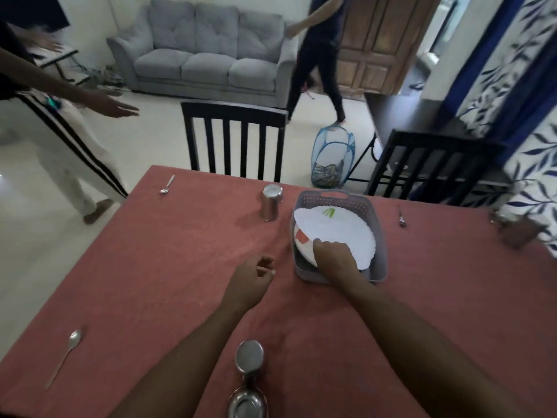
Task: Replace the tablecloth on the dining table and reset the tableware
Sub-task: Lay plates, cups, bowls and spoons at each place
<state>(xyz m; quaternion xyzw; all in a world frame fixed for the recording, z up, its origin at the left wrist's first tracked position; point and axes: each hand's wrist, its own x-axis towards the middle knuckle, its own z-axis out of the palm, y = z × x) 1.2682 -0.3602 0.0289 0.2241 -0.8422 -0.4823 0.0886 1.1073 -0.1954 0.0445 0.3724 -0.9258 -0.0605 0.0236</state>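
Both forearms are bare from the lower edge of the picture to the wrists, with no sleeve showing. The left hand (256,274) and the right hand (331,251) wear no gloves, rings or watch.

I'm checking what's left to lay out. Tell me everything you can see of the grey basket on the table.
The grey basket looks like plastic, rectangular with rounded corners, perforated walls and a handle slot in its far rim. It sits upright on the red tablecloth, right of centre. White plates lie stacked inside, tilted. The right hand reaches in and grips the top plate's near edge.
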